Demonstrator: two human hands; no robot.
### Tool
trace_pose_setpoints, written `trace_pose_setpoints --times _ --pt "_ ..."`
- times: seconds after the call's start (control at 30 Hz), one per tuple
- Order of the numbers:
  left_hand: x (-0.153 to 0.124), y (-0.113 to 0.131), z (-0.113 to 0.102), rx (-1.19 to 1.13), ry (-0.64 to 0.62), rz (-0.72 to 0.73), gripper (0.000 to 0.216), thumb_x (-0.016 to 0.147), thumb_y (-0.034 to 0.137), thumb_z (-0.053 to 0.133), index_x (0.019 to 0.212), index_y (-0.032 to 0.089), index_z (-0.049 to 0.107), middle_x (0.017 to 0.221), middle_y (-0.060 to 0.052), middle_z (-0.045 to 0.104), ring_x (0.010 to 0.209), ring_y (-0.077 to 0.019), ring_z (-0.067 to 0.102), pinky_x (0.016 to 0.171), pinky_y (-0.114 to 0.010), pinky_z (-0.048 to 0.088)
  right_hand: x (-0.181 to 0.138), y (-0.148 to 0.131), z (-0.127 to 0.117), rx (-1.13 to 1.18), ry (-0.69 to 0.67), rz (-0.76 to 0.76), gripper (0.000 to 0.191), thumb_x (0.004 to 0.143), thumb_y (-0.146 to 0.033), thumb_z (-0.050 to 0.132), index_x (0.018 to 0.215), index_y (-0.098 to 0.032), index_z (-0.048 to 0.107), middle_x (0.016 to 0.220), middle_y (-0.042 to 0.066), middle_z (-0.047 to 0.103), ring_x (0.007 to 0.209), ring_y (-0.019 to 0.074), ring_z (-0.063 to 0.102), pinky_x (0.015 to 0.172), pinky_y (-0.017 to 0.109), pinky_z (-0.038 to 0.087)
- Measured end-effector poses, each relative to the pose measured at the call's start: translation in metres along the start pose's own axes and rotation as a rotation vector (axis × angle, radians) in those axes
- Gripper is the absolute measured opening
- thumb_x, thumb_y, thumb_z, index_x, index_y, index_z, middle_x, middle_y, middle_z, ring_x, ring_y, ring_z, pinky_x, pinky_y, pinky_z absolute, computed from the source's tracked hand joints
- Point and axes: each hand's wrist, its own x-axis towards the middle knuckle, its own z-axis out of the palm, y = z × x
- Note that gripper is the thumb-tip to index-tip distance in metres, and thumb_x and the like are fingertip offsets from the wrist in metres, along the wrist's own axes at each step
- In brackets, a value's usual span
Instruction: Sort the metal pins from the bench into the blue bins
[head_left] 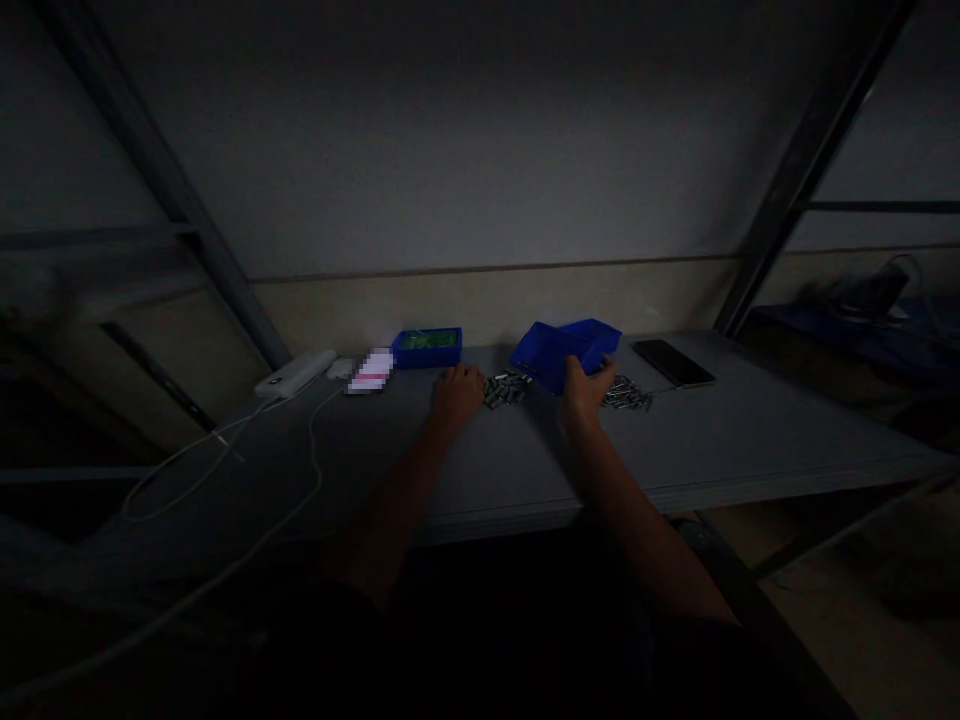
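My right hand grips a blue plastic bin, which is tilted toward the left above the table. Below its left edge lies a pile of small metal pins or tubes. Beside that pile, my left hand rests on the tabletop with its fingers bent; whether anything is under them is hidden. A second pile of small metal pieces lies just right of my right hand. Another blue bin stands behind the held one.
At the back left is a blue bin with green contents. A lit phone, a white power bank and white cables lie further left. A dark phone lies right on the grey table. Metal posts flank the table.
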Motion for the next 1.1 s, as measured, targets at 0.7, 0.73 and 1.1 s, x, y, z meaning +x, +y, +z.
trace_pose_setpoints --times 0.7,0.73,1.1 --pt "-0.014 0.002 -0.010 -0.114 -0.013 -0.060 0.042 0.093 0.042 0.026 0.104 0.019 0.060 0.113 -0.012 0.061 0.109 -0.0286 0.050 0.089 -0.048 0.038 0.014 -0.031 -0.031 -0.663 -0.844 -0.898 0.069 0.068 -0.030 0.062 0.132 -0.017 0.038 0.125 0.016 0.044 0.113 0.0312 0.047 0.094 0.044 0.042" --pt "-0.014 0.002 -0.008 -0.121 0.002 -0.065 0.042 0.093 0.042 0.026 0.105 0.019 0.059 0.114 -0.012 0.061 0.110 -0.0286 0.049 0.090 -0.050 0.037 0.018 -0.033 -0.031 -0.629 -0.830 -0.897 0.070 0.067 -0.029 0.062 0.131 -0.017 0.039 0.125 0.015 0.045 0.113 0.0308 0.046 0.095 0.044 0.041" --pt "-0.002 0.012 -0.009 -0.129 -0.189 0.129 0.041 0.093 0.045 0.026 0.126 0.034 0.048 0.135 -0.006 0.048 0.123 -0.0283 0.041 0.097 -0.058 0.029 0.091 -0.040 0.052 -0.298 -0.139 -0.010 0.051 0.073 -0.031 0.051 0.120 -0.012 0.039 0.100 0.011 0.060 0.083 0.0189 0.059 0.080 0.033 0.046"
